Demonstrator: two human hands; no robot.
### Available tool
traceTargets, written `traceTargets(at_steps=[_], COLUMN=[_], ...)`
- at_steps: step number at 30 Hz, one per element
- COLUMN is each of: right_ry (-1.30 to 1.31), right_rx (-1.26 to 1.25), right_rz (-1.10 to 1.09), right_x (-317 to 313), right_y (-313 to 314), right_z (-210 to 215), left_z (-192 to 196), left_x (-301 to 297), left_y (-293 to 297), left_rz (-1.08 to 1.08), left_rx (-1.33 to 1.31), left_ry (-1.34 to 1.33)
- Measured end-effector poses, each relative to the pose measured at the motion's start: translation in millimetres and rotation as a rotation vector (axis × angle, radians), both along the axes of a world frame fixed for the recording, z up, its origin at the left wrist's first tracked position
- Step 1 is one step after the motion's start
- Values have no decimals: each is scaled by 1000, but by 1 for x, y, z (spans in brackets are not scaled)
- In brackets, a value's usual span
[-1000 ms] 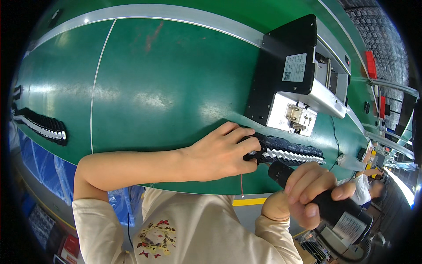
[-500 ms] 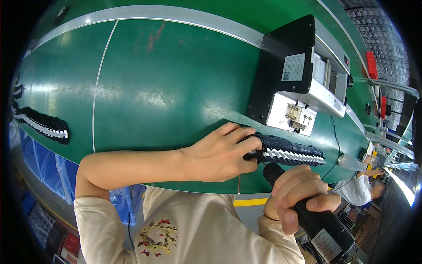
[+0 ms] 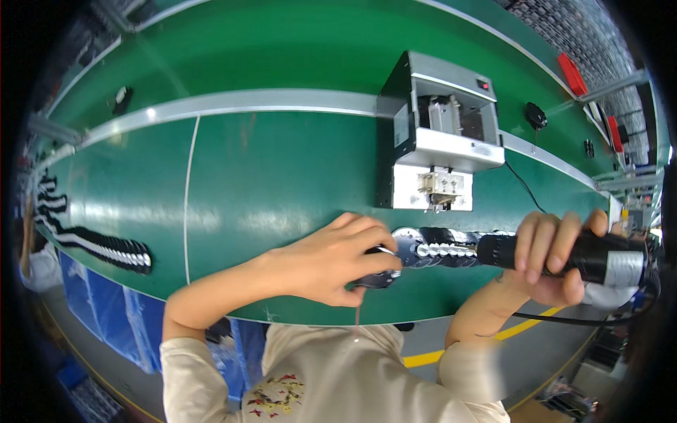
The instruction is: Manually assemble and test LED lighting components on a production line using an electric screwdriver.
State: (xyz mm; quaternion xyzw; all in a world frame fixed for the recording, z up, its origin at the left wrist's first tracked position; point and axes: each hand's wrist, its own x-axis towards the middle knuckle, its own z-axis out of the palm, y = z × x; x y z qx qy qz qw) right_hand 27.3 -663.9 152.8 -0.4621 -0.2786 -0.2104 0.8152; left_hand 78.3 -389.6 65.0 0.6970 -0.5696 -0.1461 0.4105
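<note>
My left hand is closed around a dark, rounded part with a shiny rim, and a thin reddish wire hangs below it. Just right of those fingers, a row of black, disc-like parts lies on the bench, with a white, toothed-looking strip along its middle. In my right hand is a black electric screwdriver, held nearly level above the right end of that row. Its tip points left, and a thin bit seems to reach over the parts. My left fingers hide much of the held part.
A black and silver bench machine stands behind the row. At the far left another row of black and white parts curves along the green bench. A black part sits on the raised back shelf.
My right hand has lifted the screwdriver up and right, turning it level. My left hand has drawn a dark part slightly left, off the row's end. The view has shifted too.
</note>
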Motion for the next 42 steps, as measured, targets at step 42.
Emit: traceTargets(at_steps=[42], right_ry=[196], right_rx=[-524], right_rz=[-872], right_x=[14], right_y=[-3], right_z=[-56], left_z=[-58], left_x=[105], left_y=[67], left_rz=[1052], left_rx=[-301], left_ry=[-329])
